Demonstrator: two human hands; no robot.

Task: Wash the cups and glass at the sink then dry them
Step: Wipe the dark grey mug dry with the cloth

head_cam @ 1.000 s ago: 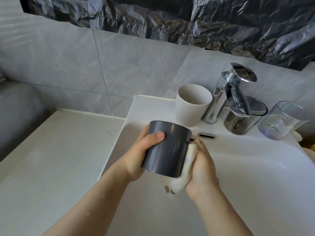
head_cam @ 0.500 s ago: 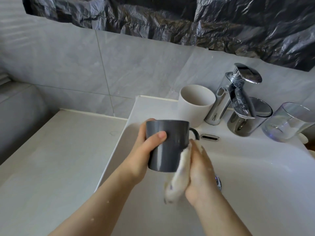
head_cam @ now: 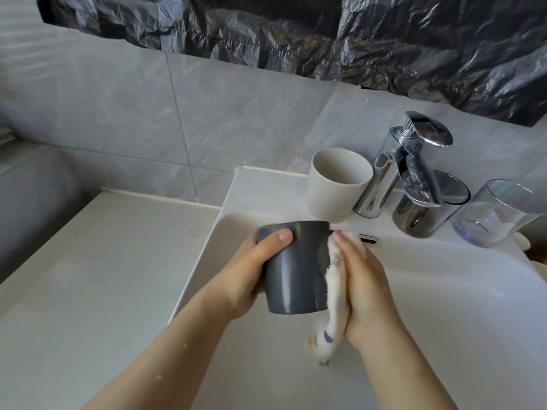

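Observation:
Over the white sink basin (head_cam: 444,306), my left hand (head_cam: 245,279) grips a dark grey cup (head_cam: 296,276) upright, thumb across its near rim. My right hand (head_cam: 364,288) presses a white cloth (head_cam: 333,309) flat against the cup's right side; the cloth's end hangs below the cup. A beige cup (head_cam: 337,184) stands upright on the sink's back ledge, left of the tap. A clear glass (head_cam: 500,211) stands on the ledge at the far right. The grey cup's handle is hidden behind the cloth.
A chrome tap (head_cam: 411,170) rises from the back ledge, with a dark tinted glass (head_cam: 429,205) behind its spout. A pale countertop (head_cam: 88,276) stretches to the left of the basin. Grey wall tiles and crumpled black plastic sheeting (head_cam: 296,31) are behind.
The grey cup has been tipped from tilted to upright and turned in my left hand. My right hand with the cloth slid up along the cup's right side to near the rim.

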